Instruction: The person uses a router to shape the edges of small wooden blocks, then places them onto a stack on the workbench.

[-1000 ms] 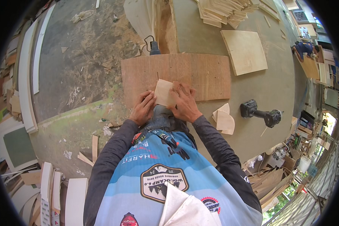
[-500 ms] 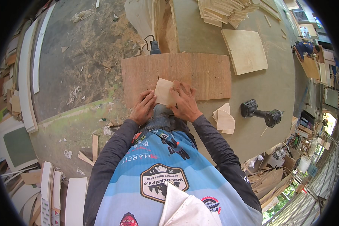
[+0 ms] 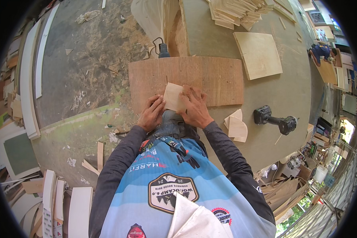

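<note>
A small pale plywood piece [image 3: 173, 96] lies on a reddish-brown wooden board [image 3: 222, 81], close to its near edge. My left hand [image 3: 151, 114] has its fingers bent together, their tips pressed against the left side of the piece. On the opposite side, my right hand [image 3: 196, 108] grips it, fingers over the top and thumb at the near edge. A thin dark upright sliver, like a saw blade, rises from the board just beyond the piece's far left corner. Part of the piece's right side is hidden under my right fingers.
A dark blue tool end with a cord [image 3: 163, 50] pokes out behind the board. To the right lie small curved wood pieces [image 3: 237, 126], a cordless drill [image 3: 275, 119] and a square panel [image 3: 258, 55]. Thin boards [image 3: 238, 12] are piled far off. Another person [image 3: 320, 52] works at far right.
Hardly anything differs: the whole view has shifted very slightly, and both hands keep their hold on the small plywood piece in about the same place.
</note>
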The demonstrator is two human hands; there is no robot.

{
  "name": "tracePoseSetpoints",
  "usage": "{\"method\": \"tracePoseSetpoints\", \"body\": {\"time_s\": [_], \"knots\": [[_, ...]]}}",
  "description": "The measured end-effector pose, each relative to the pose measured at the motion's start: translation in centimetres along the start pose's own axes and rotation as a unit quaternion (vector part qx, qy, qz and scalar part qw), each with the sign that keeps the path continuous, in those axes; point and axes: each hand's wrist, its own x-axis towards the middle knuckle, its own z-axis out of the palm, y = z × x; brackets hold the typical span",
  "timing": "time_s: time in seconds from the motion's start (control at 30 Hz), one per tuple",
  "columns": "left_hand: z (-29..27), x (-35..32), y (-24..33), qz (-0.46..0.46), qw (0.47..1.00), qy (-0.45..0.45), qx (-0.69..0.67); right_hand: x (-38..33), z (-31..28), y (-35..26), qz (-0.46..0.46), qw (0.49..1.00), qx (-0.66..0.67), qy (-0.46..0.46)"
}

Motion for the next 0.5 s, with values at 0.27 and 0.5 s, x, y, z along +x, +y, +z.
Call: {"method": "tracePoseSetpoints", "body": {"time_s": [0.27, 0.5], "knots": [[-0.09, 0.24, 0.17, -0.004, 1.0, 0.001, -0.003, -0.05, 0.24, 0.16, 0.004, 1.0, -0.002, -0.004], [-0.12, 0.32, 0.19, -0.004, 1.0, 0.001, 0.002, 0.03, 0.08, 0.09, 0.005, 1.0, -0.001, -0.006]]}}
